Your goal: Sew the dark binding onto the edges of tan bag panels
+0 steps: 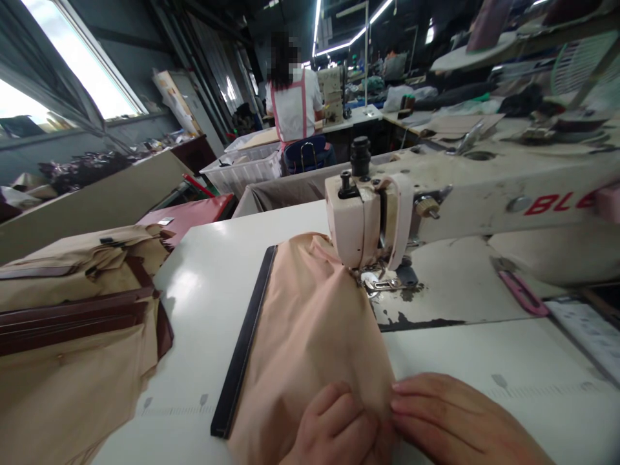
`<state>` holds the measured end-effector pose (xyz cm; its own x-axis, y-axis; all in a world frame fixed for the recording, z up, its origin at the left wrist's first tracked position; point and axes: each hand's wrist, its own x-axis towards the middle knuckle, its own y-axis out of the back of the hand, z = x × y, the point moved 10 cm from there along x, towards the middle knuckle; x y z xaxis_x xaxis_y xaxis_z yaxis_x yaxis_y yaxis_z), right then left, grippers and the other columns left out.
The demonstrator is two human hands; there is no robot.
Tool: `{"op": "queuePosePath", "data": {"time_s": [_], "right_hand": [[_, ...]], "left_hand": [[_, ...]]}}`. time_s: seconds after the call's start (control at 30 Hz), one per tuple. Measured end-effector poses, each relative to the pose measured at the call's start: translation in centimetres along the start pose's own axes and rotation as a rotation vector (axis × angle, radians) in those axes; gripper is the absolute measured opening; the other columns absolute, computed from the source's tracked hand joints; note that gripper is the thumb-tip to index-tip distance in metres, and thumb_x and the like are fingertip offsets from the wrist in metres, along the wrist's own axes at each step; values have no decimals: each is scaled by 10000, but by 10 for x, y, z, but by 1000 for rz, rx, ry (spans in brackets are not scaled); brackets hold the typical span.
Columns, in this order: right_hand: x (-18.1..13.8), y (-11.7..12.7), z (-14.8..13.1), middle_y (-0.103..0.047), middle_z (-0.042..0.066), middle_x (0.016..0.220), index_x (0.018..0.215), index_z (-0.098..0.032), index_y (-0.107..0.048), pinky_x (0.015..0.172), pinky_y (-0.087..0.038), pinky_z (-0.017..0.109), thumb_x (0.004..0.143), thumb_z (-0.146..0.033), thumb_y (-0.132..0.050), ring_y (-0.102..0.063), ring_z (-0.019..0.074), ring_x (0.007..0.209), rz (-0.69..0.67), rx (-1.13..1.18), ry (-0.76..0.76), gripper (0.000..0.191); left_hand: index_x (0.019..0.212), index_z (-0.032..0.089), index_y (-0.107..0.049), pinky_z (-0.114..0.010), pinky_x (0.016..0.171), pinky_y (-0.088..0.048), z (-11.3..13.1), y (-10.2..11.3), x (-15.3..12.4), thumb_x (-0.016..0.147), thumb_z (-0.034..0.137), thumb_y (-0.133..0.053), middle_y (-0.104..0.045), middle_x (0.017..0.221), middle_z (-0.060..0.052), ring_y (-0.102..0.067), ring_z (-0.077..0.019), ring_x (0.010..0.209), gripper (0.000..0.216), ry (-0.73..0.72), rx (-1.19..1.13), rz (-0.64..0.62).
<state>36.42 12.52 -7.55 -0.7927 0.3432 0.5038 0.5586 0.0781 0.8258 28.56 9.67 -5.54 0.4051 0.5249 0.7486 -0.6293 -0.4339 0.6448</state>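
Observation:
A beige fabric piece (310, 323) with a dark trim strip (245, 342) along its left edge lies on the white sewing table (213, 271). Its far end sits under the presser foot (375, 279) of the white sewing machine (368, 219). My left hand (334, 426) rests on the near end of the fabric with fingers curled in, pinching the cloth. My right hand (450, 420) lies beside it at the fabric's right edge, its fingers held together and pressed flat on cloth and table.
A stack of beige pieces with brown trim (72, 310) lies at the left. Pink snips (520, 290) rest on the machine bed at right. Ahead, a person in a white top (293, 97) sits facing away beside white bins (242, 171).

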Motion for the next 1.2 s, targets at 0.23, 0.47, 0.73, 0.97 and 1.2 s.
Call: {"op": "queuePosePath", "data": {"time_s": [0.23, 0.47, 0.73, 0.97, 1.2], "right_hand": [[9, -27, 26, -726, 28, 921, 1015, -238, -673, 895, -513, 260, 929, -95, -301, -668, 151, 865, -56, 77, -14, 407], [13, -39, 49, -696, 104, 967, 1050, -120, -625, 907, -500, 290, 919, -78, -302, -641, 172, 930, -98, 42, -23, 351], [20, -27, 63, -686, 57, 1102, 1124, -176, -622, 921, -486, 248, 861, -70, -431, -630, 157, 1031, -26, -144, 35, 342], [27, -27, 68, -643, 93, 1178, 1147, -102, -620, 925, -509, 302, 805, -87, -496, -602, 217, 1086, 1, -374, 59, 364], [31, -30, 76, -541, 116, 1302, 1234, -45, -543, 848, -555, 388, 808, -180, -495, -556, 260, 1139, -1, -508, -61, 450]], "left_hand": [[664, 143, -502, -261, 494, -334, -19, -37, -14, 852, 81, -503, -479, 585, 16, -425, -113, 552, 198, -141, 107, -268], [887, 137, -584, -271, 643, -449, -44, -49, 0, 914, 151, -454, -598, 701, -3, -555, -133, 665, 133, -155, 55, -540], [1370, 366, -338, -577, 1112, -55, -129, -34, 0, 916, 430, -464, -330, 1462, 10, -195, -266, 1384, 476, 84, -75, -835], [1371, 289, -365, -458, 1152, -23, -122, -50, 7, 917, 241, -464, -401, 1422, 7, -332, -189, 1333, 467, -50, -225, -795], [1377, 335, -342, -432, 1146, -87, -142, -60, 15, 941, 287, -442, -410, 1418, -15, -341, -173, 1328, 450, -32, -224, -836]]}}
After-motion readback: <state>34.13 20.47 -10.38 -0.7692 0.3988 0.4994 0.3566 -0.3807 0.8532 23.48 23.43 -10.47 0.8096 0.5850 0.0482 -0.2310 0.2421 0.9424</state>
